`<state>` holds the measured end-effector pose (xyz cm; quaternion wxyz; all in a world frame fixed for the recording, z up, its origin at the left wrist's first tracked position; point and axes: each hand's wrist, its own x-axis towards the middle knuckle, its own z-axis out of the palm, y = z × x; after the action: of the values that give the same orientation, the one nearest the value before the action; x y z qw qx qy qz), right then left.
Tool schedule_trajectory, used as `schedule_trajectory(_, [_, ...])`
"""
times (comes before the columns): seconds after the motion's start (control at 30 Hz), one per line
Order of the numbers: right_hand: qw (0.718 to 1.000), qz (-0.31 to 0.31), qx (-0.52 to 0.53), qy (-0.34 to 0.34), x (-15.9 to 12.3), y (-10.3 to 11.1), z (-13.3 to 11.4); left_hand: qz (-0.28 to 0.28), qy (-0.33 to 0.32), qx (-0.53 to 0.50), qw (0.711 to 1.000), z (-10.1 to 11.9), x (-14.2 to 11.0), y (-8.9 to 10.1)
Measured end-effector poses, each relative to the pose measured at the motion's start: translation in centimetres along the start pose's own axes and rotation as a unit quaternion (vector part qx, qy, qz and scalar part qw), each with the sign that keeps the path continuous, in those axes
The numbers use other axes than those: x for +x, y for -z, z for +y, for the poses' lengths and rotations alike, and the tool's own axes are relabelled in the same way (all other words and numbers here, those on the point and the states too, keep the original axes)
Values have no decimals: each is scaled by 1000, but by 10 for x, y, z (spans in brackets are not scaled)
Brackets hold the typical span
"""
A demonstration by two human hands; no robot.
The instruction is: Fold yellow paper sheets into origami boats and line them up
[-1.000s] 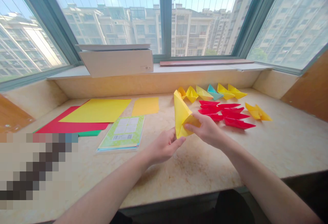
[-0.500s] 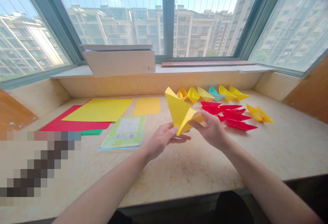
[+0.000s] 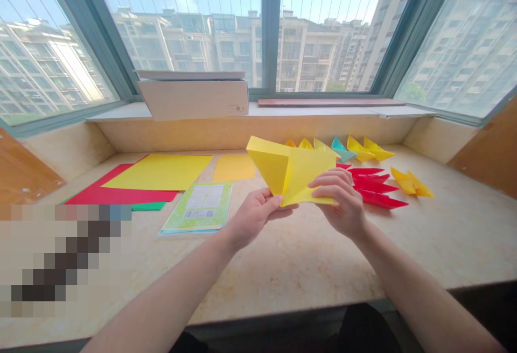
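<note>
A partly folded sheet of yellow paper (image 3: 302, 173) is held up above the counter between my two hands. My left hand (image 3: 260, 210) pinches its lower corner, thumb in front. My right hand (image 3: 339, 197) grips the right side, fingers curled over the front face. The paper's left part stands up as a creased flap, and its right part is spread flatter. Behind it, red folded paper boats (image 3: 382, 189) lie close to my right hand. A row of yellow boats (image 3: 359, 148) and a light-blue boat (image 3: 342, 149) stands farther back, partly hidden by the paper.
Large yellow sheets (image 3: 161, 171) overlap red paper (image 3: 97, 191) at the left. A smaller orange-yellow stack (image 3: 234, 167) and a green-covered paper pack (image 3: 197, 207) lie nearby. A white box (image 3: 194, 97) sits on the windowsill. Another yellow folded piece (image 3: 412, 182) rests at right.
The yellow paper has been opened wider, its right part now spread out flatter. My right hand has shifted slightly right, its fingers now over the paper's front. My left hand keeps its pinch.
</note>
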<state>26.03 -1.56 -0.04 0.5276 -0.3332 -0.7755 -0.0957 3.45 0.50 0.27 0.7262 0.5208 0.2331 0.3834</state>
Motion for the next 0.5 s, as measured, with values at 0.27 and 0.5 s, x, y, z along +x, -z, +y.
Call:
schedule_trajectory(0.27, [991,-3,-68,-111,3,-14,2,67,-71,-89,991,4,0,-4])
schedule_trajectory(0.5, [966,-62,73,-241,0,-28,-18,85,-100,-88,987,-5,5,-10])
